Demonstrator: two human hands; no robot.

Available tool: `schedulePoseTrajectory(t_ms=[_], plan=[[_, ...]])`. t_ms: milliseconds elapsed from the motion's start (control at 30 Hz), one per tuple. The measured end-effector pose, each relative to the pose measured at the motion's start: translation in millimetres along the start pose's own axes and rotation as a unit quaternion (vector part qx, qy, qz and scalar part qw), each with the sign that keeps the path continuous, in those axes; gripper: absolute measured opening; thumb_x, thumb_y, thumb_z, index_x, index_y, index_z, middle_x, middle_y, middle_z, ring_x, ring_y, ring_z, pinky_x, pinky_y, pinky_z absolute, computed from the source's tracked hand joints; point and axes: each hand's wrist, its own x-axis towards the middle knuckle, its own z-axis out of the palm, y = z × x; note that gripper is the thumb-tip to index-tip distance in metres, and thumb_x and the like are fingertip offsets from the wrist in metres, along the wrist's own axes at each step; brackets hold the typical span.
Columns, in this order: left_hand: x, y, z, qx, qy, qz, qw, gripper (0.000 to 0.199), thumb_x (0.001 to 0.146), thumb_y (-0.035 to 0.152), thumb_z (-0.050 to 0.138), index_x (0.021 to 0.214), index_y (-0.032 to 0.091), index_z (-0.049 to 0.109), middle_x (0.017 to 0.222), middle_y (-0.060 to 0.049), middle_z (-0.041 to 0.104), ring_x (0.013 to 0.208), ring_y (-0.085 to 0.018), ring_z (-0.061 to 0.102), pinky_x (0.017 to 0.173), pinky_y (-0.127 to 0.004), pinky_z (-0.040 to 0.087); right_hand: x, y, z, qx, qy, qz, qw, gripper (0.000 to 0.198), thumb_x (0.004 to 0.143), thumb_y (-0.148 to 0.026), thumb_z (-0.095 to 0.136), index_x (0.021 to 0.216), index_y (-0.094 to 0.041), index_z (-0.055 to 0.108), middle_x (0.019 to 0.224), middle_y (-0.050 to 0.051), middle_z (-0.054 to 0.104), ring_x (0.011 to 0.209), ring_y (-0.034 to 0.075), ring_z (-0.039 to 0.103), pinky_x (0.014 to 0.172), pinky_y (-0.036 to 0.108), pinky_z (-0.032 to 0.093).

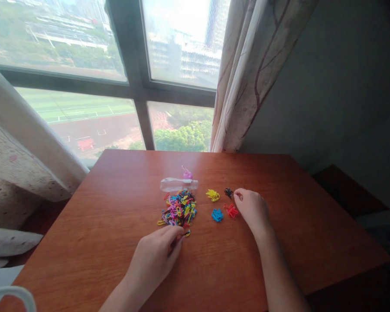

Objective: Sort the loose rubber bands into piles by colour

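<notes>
A mixed heap of small coloured elastic bands (pixel 178 208) lies on the table. My left hand (pixel 159 251) is closed in a pinch at its near edge, with a yellow and dark elastic band (pixel 187 233) at the fingertips. To the right lie smaller piles sorted by colour: yellow bands (pixel 212 195), blue bands (pixel 217 215), red bands (pixel 231 211) and black bands (pixel 228 192). Beside the black pile, my right hand (pixel 251 209) has thumb and forefinger pressed together; whatever they may hold is too small to make out.
Behind the heap a clear plastic bottle (pixel 175 185) lies on its side, a pink piece with a loop (pixel 187 174) next to it. The brown wooden table (pixel 117 208) reaches to the window. Curtains (pixel 243 78) hang at both sides.
</notes>
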Motion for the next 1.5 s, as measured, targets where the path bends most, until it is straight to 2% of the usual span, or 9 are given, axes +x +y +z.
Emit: schedulePoseTrajectory(t_ms=[367,467,667,967,1500], plan=[[-0.8,-0.5,1.3,0.007,0.004,0.002,1.0,0.017,0.091,0.021,0.047,0.088,0.024,0.064,0.076,0.002,0.07,0.064,-0.013,0.065,0.058,-0.02,0.044,-1.3,-6.9,-2.1,-0.005,0.016,-0.008,1.0,0.019,0.093,-0.029,0.056,0.09,-0.028,0.074,0.091,0.002,0.073,0.073,0.016,0.064,0.054,0.026,0.028],[-0.5,-1.3,1.9,0.009,0.006,0.004,1.0,0.017,0.091,0.021,0.047,0.089,0.024,0.064,0.078,0.002,0.071,0.066,-0.013,0.066,0.06,-0.021,0.045,-14.0,-12.0,-1.4,0.017,0.03,-0.026,0.999,0.018,0.093,-0.028,0.056,0.089,-0.027,0.074,0.087,0.002,0.072,0.071,0.015,0.063,0.055,0.026,0.028],[0.5,-0.7,0.2,0.014,0.001,0.002,1.0,0.018,0.092,0.023,0.046,0.088,0.024,0.064,0.079,0.001,0.072,0.068,-0.014,0.067,0.06,-0.021,0.046,-53.4,-31.8,11.3,0.141,0.049,-0.128,0.981,0.019,0.091,-0.022,0.054,0.085,-0.024,0.071,0.077,0.001,0.069,0.072,0.015,0.064,0.062,0.023,0.036],[-0.7,-2.2,2.6,0.035,-0.027,-0.006,0.999,0.018,0.092,0.022,0.047,0.092,0.025,0.064,0.087,0.0,0.073,0.076,-0.016,0.07,0.066,-0.023,0.049,-101.6,-62.3,23.5,0.239,-0.004,-0.181,0.954,0.018,0.09,-0.015,0.053,0.087,-0.024,0.068,0.08,0.0,0.07,0.073,0.016,0.065,0.066,0.023,0.04],[1.1,-5.6,5.4,0.038,-0.059,-0.014,0.997,0.02,0.094,0.025,0.044,0.096,0.026,0.064,0.094,0.0,0.073,0.083,-0.018,0.07,0.071,-0.025,0.051,-108.2,-63.8,36.5,0.298,-0.003,-0.195,0.934,0.017,0.089,-0.011,0.052,0.09,-0.022,0.065,0.08,0.0,0.066,0.074,0.017,0.06,0.071,0.025,0.039]])
